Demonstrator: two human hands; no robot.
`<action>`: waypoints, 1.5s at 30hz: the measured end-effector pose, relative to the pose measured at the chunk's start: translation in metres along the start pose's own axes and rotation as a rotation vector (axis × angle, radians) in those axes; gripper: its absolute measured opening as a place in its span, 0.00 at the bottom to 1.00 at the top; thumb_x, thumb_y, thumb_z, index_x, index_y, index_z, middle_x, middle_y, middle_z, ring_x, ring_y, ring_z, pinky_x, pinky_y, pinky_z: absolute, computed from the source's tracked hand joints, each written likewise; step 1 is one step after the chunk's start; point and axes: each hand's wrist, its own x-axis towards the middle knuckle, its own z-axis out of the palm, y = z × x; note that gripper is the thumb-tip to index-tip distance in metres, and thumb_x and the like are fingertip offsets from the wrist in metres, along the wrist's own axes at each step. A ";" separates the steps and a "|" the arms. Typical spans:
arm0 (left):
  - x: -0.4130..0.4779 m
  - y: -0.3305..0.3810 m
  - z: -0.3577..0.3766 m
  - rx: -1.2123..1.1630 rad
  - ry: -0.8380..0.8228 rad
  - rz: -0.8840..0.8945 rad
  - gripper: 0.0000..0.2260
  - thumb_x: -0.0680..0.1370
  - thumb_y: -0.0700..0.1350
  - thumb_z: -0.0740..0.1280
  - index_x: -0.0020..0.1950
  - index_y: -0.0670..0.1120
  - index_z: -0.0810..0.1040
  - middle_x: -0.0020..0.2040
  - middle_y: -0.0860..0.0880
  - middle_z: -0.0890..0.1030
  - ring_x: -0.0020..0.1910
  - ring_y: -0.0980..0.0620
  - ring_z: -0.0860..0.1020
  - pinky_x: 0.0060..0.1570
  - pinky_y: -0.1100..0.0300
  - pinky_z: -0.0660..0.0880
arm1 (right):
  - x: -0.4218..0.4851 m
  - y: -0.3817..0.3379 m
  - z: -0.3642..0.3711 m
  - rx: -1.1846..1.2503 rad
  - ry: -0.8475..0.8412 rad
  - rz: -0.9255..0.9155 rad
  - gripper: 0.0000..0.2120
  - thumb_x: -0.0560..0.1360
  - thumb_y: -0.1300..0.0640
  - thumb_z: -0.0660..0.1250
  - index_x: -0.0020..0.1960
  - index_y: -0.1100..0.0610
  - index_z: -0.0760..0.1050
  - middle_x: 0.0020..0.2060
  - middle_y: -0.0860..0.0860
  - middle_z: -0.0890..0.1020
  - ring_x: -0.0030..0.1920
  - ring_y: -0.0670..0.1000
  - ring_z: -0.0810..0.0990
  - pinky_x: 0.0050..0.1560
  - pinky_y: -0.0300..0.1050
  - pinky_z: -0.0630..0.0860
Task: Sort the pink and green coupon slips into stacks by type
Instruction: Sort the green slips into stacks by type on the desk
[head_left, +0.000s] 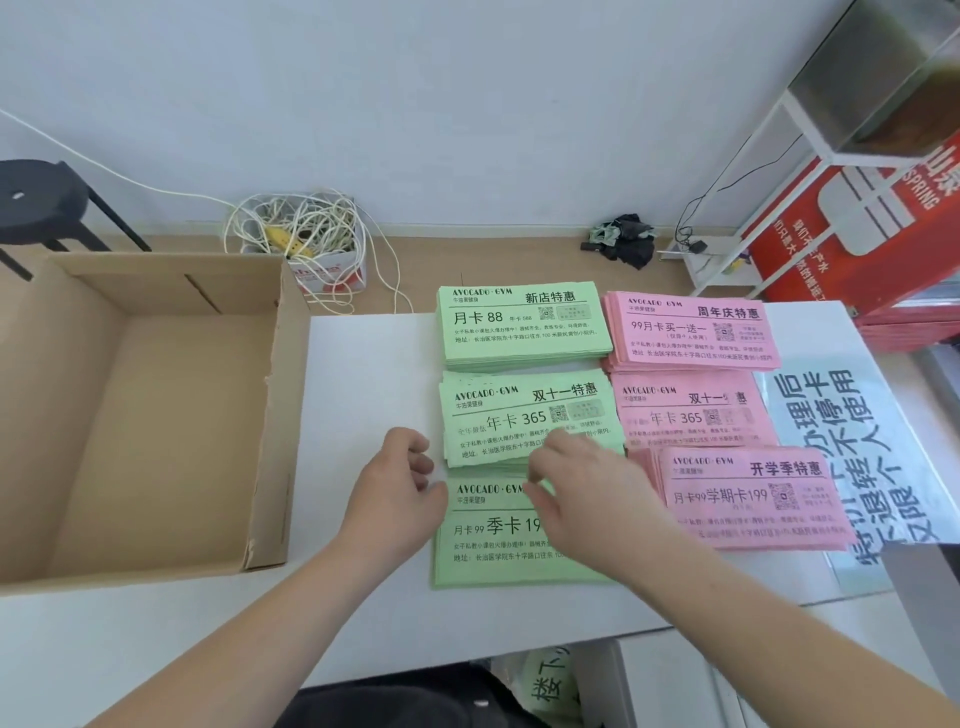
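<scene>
Green stack (519, 415) looked thin, floppy; near edge seemed best to pinch. My left hand (400, 467) was empty, loosely curled; right hand (576, 467) on stack, grip unclear.

Three green stacks (519, 327) lie flat in a column beside three pink stacks (691, 332).

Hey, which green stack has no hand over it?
The far stack, headed 月卡 88; the right hand lies over parts of the middle stack and the near stack.
</scene>
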 end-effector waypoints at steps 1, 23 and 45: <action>-0.003 -0.003 0.001 -0.031 0.010 -0.004 0.16 0.75 0.40 0.70 0.58 0.52 0.70 0.51 0.53 0.79 0.46 0.56 0.78 0.44 0.65 0.73 | -0.003 -0.004 0.013 0.001 -0.044 -0.045 0.12 0.83 0.49 0.57 0.63 0.50 0.73 0.59 0.47 0.74 0.61 0.52 0.74 0.54 0.47 0.75; 0.002 0.008 0.002 0.621 0.148 0.715 0.23 0.68 0.46 0.79 0.61 0.47 0.79 0.64 0.46 0.77 0.62 0.43 0.71 0.57 0.46 0.77 | 0.010 0.027 0.038 -0.159 0.144 0.142 0.35 0.71 0.45 0.77 0.73 0.50 0.66 0.73 0.55 0.64 0.76 0.59 0.59 0.77 0.56 0.59; 0.031 0.027 0.011 0.728 0.079 0.438 0.41 0.72 0.63 0.72 0.78 0.52 0.57 0.81 0.47 0.51 0.76 0.45 0.54 0.76 0.50 0.55 | 0.052 0.047 0.020 -0.327 0.086 0.028 0.34 0.61 0.49 0.80 0.65 0.50 0.73 0.62 0.54 0.74 0.63 0.58 0.74 0.67 0.57 0.72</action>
